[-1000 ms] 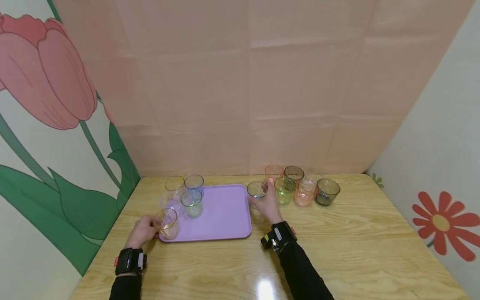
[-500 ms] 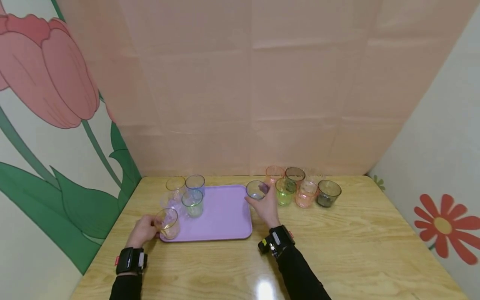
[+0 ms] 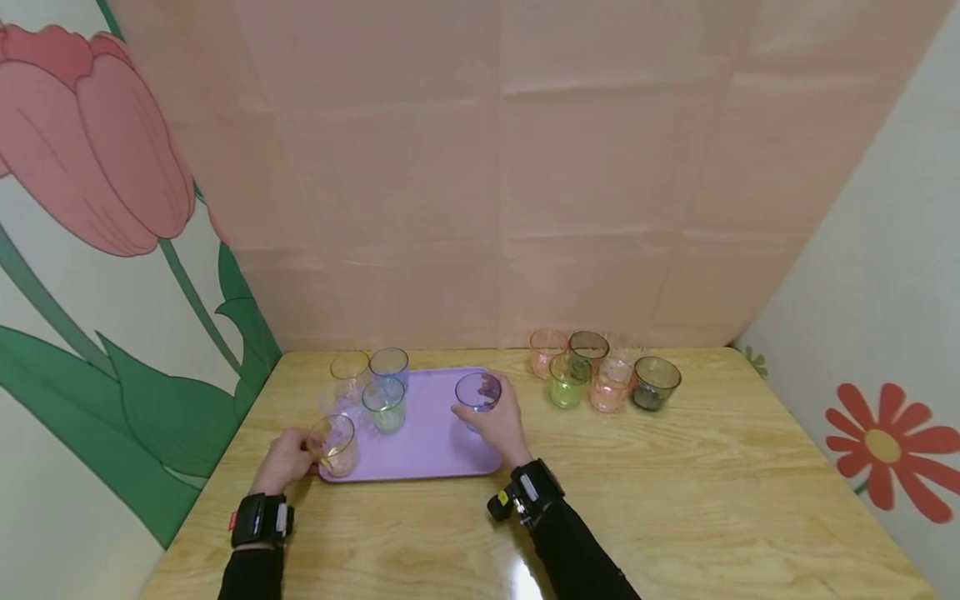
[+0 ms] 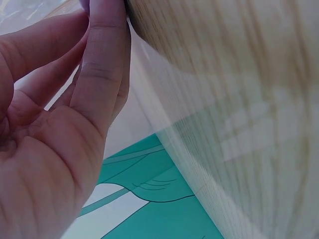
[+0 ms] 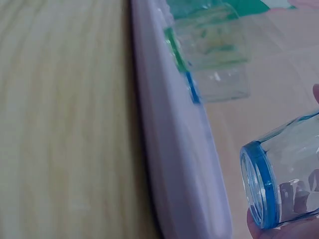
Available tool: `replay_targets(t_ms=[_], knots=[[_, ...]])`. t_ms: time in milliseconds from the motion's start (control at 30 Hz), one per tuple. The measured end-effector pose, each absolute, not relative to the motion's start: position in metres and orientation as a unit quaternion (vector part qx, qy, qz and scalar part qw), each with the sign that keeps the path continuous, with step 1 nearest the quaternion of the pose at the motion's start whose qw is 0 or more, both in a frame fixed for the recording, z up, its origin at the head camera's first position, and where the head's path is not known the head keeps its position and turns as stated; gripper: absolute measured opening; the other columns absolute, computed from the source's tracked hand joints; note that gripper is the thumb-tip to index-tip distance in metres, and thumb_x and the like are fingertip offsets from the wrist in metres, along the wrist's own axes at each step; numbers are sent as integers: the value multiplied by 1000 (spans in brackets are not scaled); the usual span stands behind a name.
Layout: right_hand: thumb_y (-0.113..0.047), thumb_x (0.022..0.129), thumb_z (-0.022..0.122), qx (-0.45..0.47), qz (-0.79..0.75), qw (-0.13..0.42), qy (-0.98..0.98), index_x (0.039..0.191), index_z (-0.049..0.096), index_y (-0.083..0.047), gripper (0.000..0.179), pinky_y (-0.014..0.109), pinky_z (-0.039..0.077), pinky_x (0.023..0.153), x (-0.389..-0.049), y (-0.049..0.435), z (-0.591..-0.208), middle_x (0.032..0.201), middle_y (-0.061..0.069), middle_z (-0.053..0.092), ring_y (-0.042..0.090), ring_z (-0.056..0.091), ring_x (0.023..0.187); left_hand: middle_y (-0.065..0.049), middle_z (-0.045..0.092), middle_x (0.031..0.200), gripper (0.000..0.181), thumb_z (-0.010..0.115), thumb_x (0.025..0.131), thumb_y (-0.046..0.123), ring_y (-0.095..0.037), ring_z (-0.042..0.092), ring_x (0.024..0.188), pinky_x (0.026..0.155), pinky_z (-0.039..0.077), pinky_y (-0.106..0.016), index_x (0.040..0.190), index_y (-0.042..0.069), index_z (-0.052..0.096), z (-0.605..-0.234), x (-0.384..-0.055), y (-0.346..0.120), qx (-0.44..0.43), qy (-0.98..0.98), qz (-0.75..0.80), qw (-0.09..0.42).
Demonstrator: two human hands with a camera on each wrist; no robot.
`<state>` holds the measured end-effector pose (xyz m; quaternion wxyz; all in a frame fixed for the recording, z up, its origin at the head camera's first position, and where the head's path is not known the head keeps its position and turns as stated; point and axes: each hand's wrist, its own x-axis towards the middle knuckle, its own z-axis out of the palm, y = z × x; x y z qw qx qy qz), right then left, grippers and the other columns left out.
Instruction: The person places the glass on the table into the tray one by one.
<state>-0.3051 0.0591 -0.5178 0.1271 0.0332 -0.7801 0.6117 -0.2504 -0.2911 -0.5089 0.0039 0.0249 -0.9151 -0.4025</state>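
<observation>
On the left wall, a printed tulip (image 3: pixel 90 142) in pink, one flower with broad green leaves. The left hand (image 3: pixel 283 462), above a black wristband (image 3: pixel 258 521), has bent fingers meeting the thumb at the tray's near left corner; I cannot tell whether they pinch the rim or the yellow-rimmed glass tumbler (image 3: pixel 333 446) just beside them. The lavender tray (image 3: pixel 442 454) is a smooth rectangle with rounded corners and a low raised rim. At its left end I count four tumblers with plainly coloured rims: that yellow one, a second yellow-rimmed tumbler (image 3: pixel 349 373), a blue tumbler (image 3: pixel 388 362) and a green-rimmed tumbler (image 3: pixel 384 404); paler glass among them is too faint to count. Over the tray's right part the right hand (image 3: pixel 498 425) grips one clear-walled tumbler (image 3: pixel 477 392); the right wrist view shows its thick blue base raised off the tray. Farther right, six more stand close together on the wood-grain table (image 3: pixel 720 492): two pink, one green, one brown, one nearly colourless, one smoky grey. Behind hangs one creased, pinkish-tan sheet (image 3: pixel 480 183). A red flower (image 3: pixel 885 446) marks the right wall.
</observation>
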Motion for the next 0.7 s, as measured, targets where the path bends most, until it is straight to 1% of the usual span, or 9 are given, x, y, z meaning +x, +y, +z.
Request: replay_targets(t_ms=[100, 300, 367, 467, 567, 700], knots=[[-23, 70, 93, 44, 619, 113, -776, 142, 46, -3, 88, 50, 45, 105, -303, 52, -520, 132, 20, 58, 36, 57, 122, -9, 63, 80, 13, 54, 83, -10, -20, 59, 72, 63, 54, -30, 78, -2, 63, -508, -251, -291, 25, -913, -407, 1], [-22, 70, 93, 85, 625, 84, -772, 140, 46, -9, 85, 51, 47, 102, -297, 38, -522, 130, 20, 59, 36, 57, 120, -9, 63, 78, 13, 55, 84, -8, -19, 60, 70, 63, 52, -30, 75, -1, 61, -509, -251, -290, 28, -911, -411, -4], [-22, 70, 93, 101, 620, 80, -774, 140, 47, -9, 85, 52, 47, 101, -294, 34, -523, 129, 21, 59, 36, 58, 119, -9, 64, 79, 11, 55, 83, -8, -19, 60, 69, 62, 52, -29, 78, -2, 62, -509, -252, -291, 27, -913, -407, -2], [-23, 70, 93, 120, 608, 64, -782, 140, 47, -11, 85, 50, 48, 99, -289, 28, -525, 129, 20, 60, 34, 59, 117, -10, 64, 80, 11, 54, 82, -8, -19, 60, 69, 61, 52, -29, 81, -4, 65, -510, -253, -292, 27, -915, -403, 0], [-24, 71, 93, 133, 599, 48, -789, 141, 47, -14, 85, 49, 48, 99, -285, 23, -527, 129, 18, 61, 32, 59, 118, -11, 64, 82, 11, 54, 81, -9, -19, 60, 70, 61, 53, -29, 81, -5, 65, -509, -252, -292, 26, -914, -405, 1], [-24, 71, 93, 153, 602, 34, -783, 141, 47, -13, 85, 50, 47, 100, -280, 14, -528, 130, 20, 61, 32, 58, 119, -12, 63, 82, 11, 54, 81, -10, -21, 60, 71, 61, 54, -29, 79, -4, 64, -508, -252, -291, 26, -911, -411, -1]])
